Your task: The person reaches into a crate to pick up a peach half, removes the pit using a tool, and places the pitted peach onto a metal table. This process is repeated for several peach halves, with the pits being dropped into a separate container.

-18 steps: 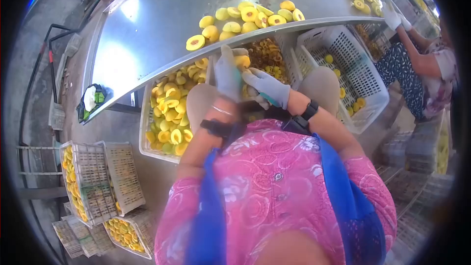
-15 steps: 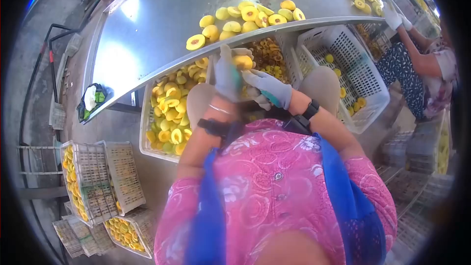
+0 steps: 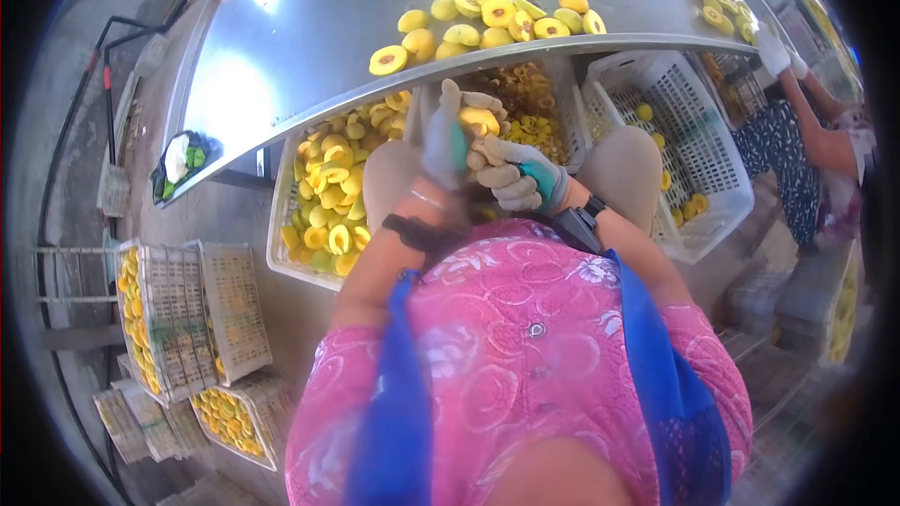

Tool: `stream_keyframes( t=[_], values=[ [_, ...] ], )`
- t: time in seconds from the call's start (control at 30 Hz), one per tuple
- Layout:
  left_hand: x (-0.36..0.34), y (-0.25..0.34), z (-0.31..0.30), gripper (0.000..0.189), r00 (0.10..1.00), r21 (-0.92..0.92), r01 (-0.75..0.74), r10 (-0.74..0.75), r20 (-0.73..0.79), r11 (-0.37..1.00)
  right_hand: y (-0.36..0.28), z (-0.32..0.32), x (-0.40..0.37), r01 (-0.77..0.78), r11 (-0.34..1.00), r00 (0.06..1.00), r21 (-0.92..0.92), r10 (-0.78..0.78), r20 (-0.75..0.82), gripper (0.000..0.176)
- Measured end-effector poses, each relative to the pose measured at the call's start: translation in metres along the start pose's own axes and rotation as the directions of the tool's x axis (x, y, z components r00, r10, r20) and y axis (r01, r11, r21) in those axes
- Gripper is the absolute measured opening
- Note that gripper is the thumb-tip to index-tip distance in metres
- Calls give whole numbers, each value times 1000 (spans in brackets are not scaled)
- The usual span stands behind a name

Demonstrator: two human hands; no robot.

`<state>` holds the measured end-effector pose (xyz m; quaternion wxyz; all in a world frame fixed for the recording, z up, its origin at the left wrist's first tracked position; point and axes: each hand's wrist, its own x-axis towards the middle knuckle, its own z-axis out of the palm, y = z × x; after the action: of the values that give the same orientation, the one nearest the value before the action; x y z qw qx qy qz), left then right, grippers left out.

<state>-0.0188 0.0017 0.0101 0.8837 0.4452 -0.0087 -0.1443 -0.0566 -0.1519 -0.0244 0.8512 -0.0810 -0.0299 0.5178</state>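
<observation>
Left hand [image 3: 442, 142]: gloved, clamped around the fruit piece.
Right hand [image 3: 525, 176]: gloved, fingers curled together beside the fruit; any tool within could not be discerned.
Fruit piece [image 3: 480, 120]: lay in the left hand, near the table edge.
Handling: a steady, light grip seemed best, with holding fingertips clear of the right hand's path.
Table [image 3: 319, 52]: bore cut fruit [image 3: 387, 60].
Crate [image 3: 304, 274]: stood beside the knee, holding yellow pieces.

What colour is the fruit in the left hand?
The fruit is orange-yellow, clearest in the head view.
</observation>
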Motion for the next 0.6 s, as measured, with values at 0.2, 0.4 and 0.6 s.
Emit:
stream_keyframes(
  t=[0.2,0.4,0.6],
  values=[
    [-3,41,-65,53,963,342,-147,213,-165,928,-7,-12,3,12,991,991,135,-30,134,40],
    [-30,114,-188,33,794,911,-23,561,-234,412,-12,-21,5,82,986,989,146,-99,114,43],
    [32,109,-179,55,771,981,149,636,-38,-122,-13,-33,14,93,995,996,48,-92,-9,41]
  ],
)
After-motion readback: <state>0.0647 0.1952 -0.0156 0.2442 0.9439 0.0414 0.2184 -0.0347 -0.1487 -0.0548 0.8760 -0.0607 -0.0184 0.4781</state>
